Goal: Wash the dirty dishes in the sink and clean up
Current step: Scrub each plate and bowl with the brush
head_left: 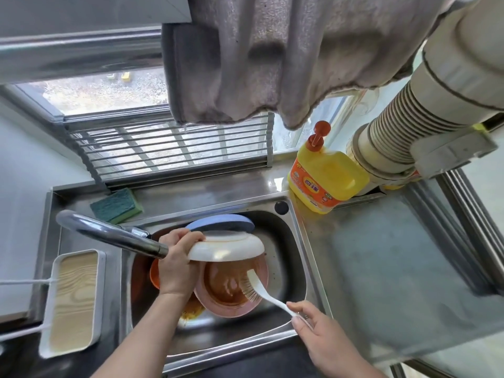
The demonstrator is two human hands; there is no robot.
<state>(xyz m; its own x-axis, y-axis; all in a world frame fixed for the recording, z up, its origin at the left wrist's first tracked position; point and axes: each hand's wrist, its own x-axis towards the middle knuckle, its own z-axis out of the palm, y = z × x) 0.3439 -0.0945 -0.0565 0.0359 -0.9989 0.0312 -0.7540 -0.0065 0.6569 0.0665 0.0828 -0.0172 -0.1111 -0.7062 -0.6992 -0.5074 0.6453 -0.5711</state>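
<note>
My left hand (177, 264) grips the rim of a white bowl (227, 248), held tilted over the steel sink (296, 257). Behind the bowl a blue plate (221, 223) leans against the sink's back wall. Under it lies a pink bowl (231, 289) holding brown greasy water, with an orange dish (155, 274) partly hidden to its left. My right hand (316, 332) pinches the handle of a white dish brush (257, 289), whose bristles reach into the pink bowl. The faucet (114, 236) juts out over my left hand.
A green-yellow sponge (117, 204) lies on the sink's back ledge. A yellow detergent bottle (324, 173) stands at the right rear. A wood-lined white tray (73, 304) sits left of the sink. A steel counter (395, 268) extends right. Towels (259, 58) hang overhead.
</note>
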